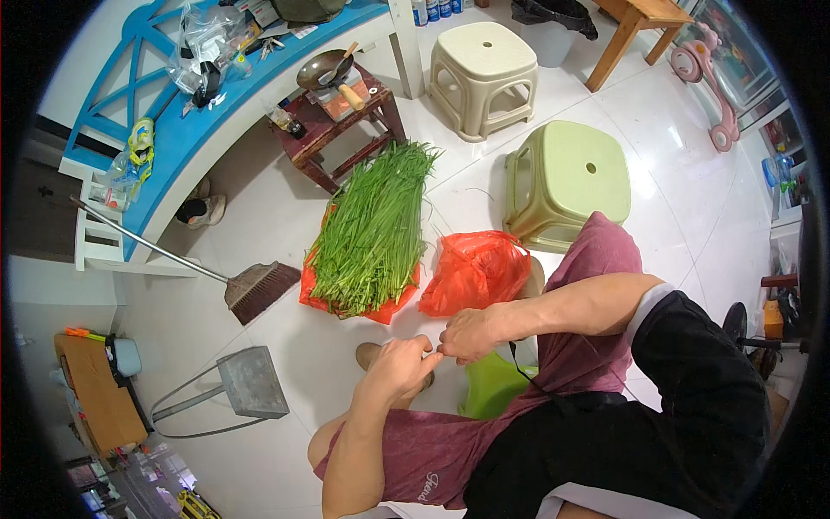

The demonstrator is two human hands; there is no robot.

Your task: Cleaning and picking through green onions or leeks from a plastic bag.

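My left hand and my right hand come together at the fingertips above the floor, between my knees. Their fingers are bent, and whether something small is pinched between them is too fine to make out. Just beyond lies a large heap of garlic chives, spread on a red plastic bag. To its right, close to my right hand, sits a second red plastic bag, bunched up, its contents hidden. Below my right wrist, a bright green plastic object is partly covered by my clothes.
A light green stool and a cream stool stand ahead on the right. Behind the chives, a low wooden stool bears a wok. On the left are a broom and a metal dustpan.
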